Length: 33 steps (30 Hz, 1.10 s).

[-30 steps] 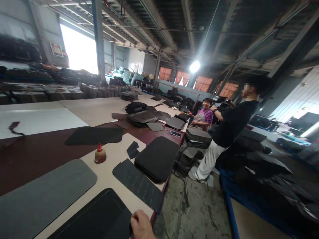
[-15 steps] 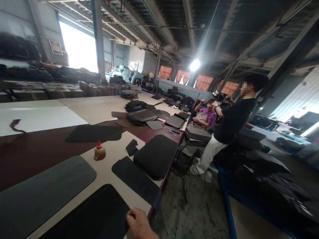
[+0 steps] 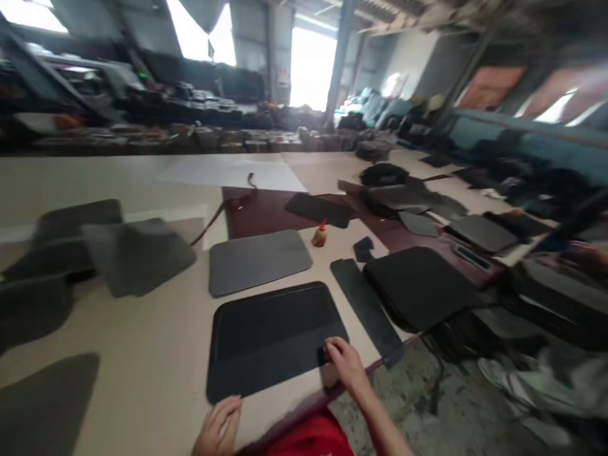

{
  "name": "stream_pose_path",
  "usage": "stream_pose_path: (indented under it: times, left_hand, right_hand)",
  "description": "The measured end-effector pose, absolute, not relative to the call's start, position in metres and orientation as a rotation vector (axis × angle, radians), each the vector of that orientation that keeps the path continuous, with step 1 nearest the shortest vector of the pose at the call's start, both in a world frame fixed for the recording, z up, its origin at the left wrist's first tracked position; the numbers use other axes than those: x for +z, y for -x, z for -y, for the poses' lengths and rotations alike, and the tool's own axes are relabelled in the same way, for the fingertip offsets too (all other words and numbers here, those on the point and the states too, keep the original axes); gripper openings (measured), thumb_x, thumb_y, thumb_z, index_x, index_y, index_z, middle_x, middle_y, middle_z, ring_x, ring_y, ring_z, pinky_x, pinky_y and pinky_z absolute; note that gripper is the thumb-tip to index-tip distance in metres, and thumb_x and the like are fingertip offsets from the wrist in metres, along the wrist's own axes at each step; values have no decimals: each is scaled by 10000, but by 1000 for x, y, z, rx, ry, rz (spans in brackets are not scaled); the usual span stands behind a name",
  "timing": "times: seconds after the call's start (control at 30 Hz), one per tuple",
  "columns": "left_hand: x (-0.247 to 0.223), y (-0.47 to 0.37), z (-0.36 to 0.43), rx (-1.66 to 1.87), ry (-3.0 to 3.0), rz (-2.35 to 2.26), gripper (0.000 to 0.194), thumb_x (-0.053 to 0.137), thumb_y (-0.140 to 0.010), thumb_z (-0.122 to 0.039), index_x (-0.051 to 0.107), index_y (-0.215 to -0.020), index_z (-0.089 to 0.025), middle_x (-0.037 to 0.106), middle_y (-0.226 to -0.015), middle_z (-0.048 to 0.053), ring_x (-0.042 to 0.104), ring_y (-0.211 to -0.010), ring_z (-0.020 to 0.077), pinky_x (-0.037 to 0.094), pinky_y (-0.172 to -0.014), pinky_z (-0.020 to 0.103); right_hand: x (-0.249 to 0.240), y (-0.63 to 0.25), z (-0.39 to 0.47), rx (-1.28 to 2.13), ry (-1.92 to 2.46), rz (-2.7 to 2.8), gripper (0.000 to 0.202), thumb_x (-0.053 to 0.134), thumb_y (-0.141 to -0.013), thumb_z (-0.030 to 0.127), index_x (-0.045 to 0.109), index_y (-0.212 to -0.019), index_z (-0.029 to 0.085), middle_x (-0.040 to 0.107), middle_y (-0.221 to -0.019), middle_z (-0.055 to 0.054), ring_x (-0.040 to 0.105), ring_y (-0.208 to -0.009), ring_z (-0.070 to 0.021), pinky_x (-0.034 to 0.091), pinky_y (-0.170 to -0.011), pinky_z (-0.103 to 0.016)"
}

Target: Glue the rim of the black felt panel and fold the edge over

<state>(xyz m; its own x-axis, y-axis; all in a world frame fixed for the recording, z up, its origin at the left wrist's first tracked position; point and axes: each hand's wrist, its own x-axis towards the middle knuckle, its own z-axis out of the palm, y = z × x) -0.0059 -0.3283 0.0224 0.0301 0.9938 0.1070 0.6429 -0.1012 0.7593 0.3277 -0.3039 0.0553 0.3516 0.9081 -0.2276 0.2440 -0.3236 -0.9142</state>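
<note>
In front of me lies a black rounded panel (image 3: 275,335) with a raised rim along its far side. My left hand (image 3: 219,425) rests at its near left corner, fingers stretched out and lying close together. My right hand (image 3: 346,367) is at the near right corner, fingers curled in a pinch; whatever they hold is hidden. Just beyond the panel lies a flat grey sheet (image 3: 259,261). A small glue bottle (image 3: 320,235) with a red tip stands at that sheet's right end. A dark narrow strip (image 3: 365,310) lies right of the panel.
A stack of black panels (image 3: 420,288) sits at the table's right edge, a phone (image 3: 472,258) behind it. Grey sheets (image 3: 137,256) lie to the left. A brown strap (image 3: 223,209) crosses the table. More dark pieces (image 3: 399,193) are piled farther back.
My view has swung left and down, bringing the whole black panel and my left hand into sight. My right hand stays by the panel's right side, fingers still curled.
</note>
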Motion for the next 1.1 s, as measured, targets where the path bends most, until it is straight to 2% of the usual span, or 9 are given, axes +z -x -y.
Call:
stream_pose_path:
  times: [0.13, 0.53, 0.67, 0.83, 0.93, 1.1]
  left_hand:
    - [25, 22, 355, 870, -1588, -1695, 348, 496, -877, -473, 733, -933, -223, 737, -1022, 79, 691, -998, 239, 569, -953, 412]
    - [21, 61, 409, 841, -1376, -1849, 361, 490, -905, -503, 715, -958, -225, 727, -981, 69, 692, -920, 230, 586, -852, 383]
    - [11, 64, 405, 879, -1674, -1828, 312, 503, -923, -456, 705, -999, -231, 713, -1033, 71, 677, -974, 232, 579, -882, 396]
    - [-3, 67, 369, 906, -2175, -1732, 263, 517, -939, -348, 637, -1140, -229, 649, -1195, 95, 610, -1127, 252, 516, -980, 434]
    - [-11, 80, 336, 837, -2444, -1624, 314, 502, -941, -323, 581, -1227, -221, 617, -1268, 118, 577, -1192, 272, 478, -1008, 448]
    - [-34, 114, 288, 548, -2785, -1484, 490, 476, -928, -412, 483, -1374, -209, 601, -1343, 135, 588, -1201, 288, 503, -939, 416]
  right_hand:
    - [45, -320, 303, 1190, 1777, 1080, 407, 571, -778, 567, 708, -895, 203, 737, -842, -85, 677, -800, -264, 509, -719, -353]
    - [48, -279, 291, 1289, 1732, 1260, 356, 568, -799, 533, 708, -904, 222, 735, -855, -54, 689, -820, -250, 516, -760, -343]
    - [52, -304, 282, 1099, 1793, 1212, 359, 596, -783, 529, 708, -932, 223, 733, -888, -55, 680, -835, -250, 513, -767, -351]
    - [59, -375, 261, 874, 1866, 864, 491, 615, -757, 552, 650, -1098, 199, 725, -1007, -88, 687, -917, -267, 540, -754, -358]
    - [64, -418, 250, 782, 1901, 767, 523, 616, -756, 542, 623, -1137, 183, 719, -1021, -100, 692, -906, -265, 545, -762, -357]
    - [66, -453, 236, 768, 1890, 715, 442, 632, -756, 502, 656, -1079, 201, 731, -1007, -82, 690, -896, -252, 539, -740, -330]
